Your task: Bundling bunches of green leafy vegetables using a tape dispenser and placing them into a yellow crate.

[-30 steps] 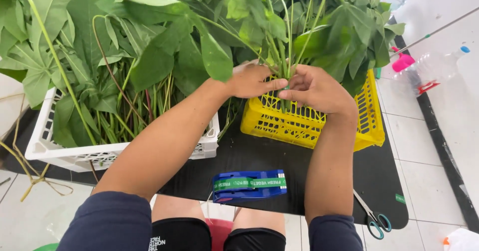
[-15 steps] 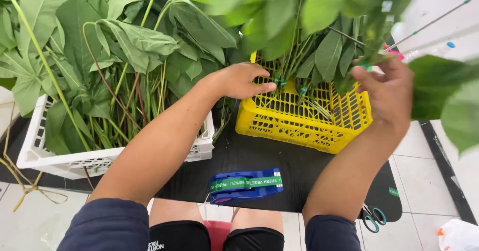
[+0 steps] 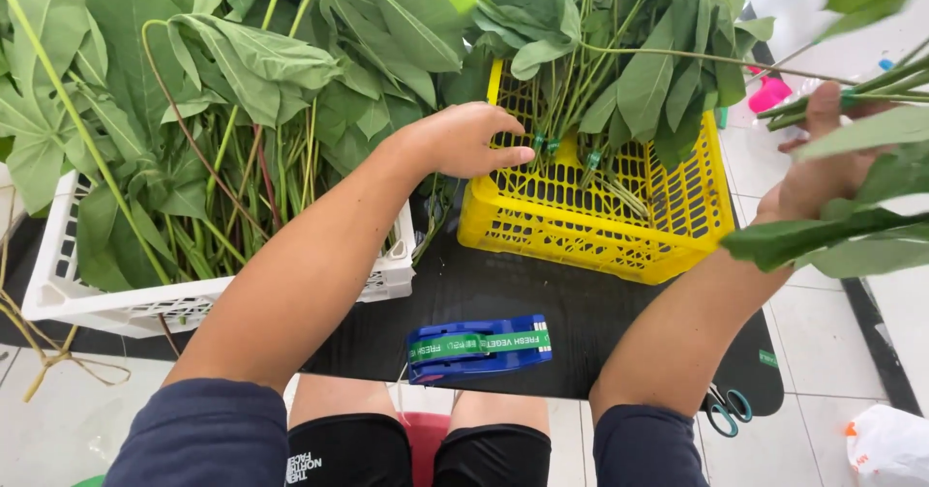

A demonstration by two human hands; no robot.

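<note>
My left hand (image 3: 463,139) rests on the near left corner of a yellow plastic crate (image 3: 590,226), fingers slightly curled, holding nothing. Inside the crate stand bunches of green leafy stems (image 3: 619,81) tied with green tape. My right hand (image 3: 823,158) is raised to the right of the crate and grips a bunch of leafy green stems (image 3: 842,226) whose stalks point up and to the right. A blue tape dispenser with green tape (image 3: 479,348) lies on the black mat (image 3: 503,294) in front of me.
A white plastic crate (image 3: 203,298) heaped with loose large green leaves (image 3: 194,90) stands at the left. Scissors (image 3: 724,410) lie at the mat's right near edge. A pink object (image 3: 769,92) sits behind the yellow crate; a white bag (image 3: 885,448) lies at bottom right.
My right hand has lifted a bunch of stems out of the yellow crate and swung it to the right. My left hand has stayed at the crate's corner.
</note>
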